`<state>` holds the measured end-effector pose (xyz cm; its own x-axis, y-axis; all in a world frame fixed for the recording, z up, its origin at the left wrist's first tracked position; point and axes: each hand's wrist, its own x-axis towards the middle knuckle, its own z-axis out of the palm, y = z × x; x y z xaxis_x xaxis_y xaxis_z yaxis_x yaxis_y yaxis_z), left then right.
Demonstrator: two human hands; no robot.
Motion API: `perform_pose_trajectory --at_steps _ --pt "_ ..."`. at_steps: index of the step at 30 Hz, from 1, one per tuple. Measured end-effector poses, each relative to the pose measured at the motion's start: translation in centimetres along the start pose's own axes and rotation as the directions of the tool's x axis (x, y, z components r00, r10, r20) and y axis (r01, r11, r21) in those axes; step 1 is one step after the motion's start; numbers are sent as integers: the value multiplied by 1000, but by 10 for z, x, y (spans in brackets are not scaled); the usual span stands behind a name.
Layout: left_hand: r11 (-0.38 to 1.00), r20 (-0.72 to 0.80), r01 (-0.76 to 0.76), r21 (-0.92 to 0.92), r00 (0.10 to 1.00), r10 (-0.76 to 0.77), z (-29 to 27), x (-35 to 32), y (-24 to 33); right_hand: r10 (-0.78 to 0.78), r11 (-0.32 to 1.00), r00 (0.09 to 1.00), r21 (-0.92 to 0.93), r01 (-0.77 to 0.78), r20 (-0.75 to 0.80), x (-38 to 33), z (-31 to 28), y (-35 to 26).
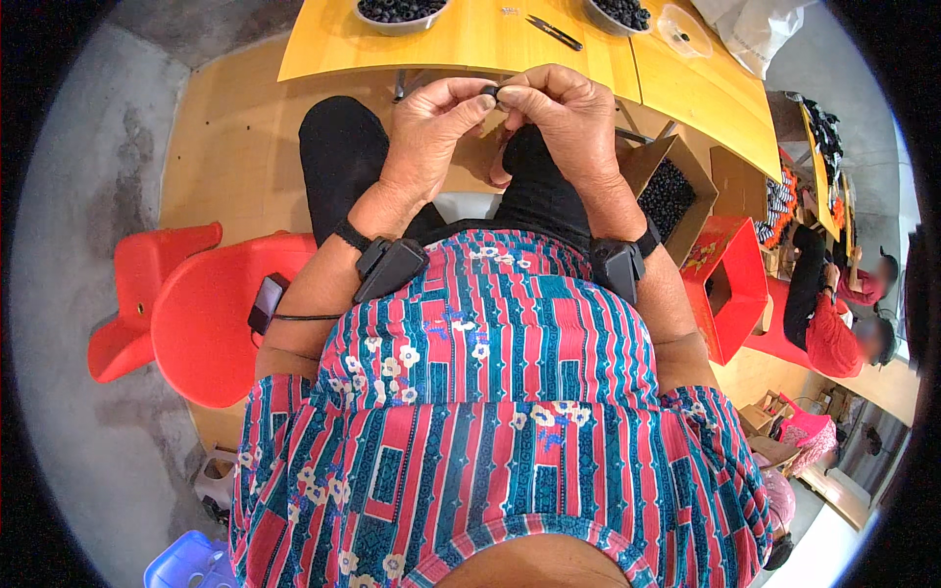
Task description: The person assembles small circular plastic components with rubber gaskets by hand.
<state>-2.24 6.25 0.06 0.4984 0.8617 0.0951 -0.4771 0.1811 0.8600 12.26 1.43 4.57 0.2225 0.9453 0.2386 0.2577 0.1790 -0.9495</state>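
Note:
Just in front of the table edge, above my knees, a small black round piece (491,91) is pinched between both hands. My left hand (428,132) grips it from the left with thumb and forefinger. From the other side, the thumb and fingers of my right hand (570,116) close on the same piece. Its exact kind is too small to make out, and the fingertips partly cover it. Beyond my hands, a bowl (402,26) heaped with small black pieces stands on the yellow table (470,49). Black-handled thread snips (555,32) lie to its right.
Another bowl (619,27) of black pieces and a clear lid-like dish (685,31) stand farther right. Beside my right knee, a cardboard box (676,157) holds many black pieces. Red chairs (221,323) stand at my left, a red box (730,294) at my right. Other people (838,333) sit far right.

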Motion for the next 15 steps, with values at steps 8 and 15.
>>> perform_pose_trajectory --at_steps 8,15 --pt "996 51 8 88 999 -13 -5 1 1 23 1000 998 -3 -23 53 1 -1 -6" --pt "998 65 17 62 998 -21 -5 2 0 244 678 910 613 -406 334 4 -3 16"
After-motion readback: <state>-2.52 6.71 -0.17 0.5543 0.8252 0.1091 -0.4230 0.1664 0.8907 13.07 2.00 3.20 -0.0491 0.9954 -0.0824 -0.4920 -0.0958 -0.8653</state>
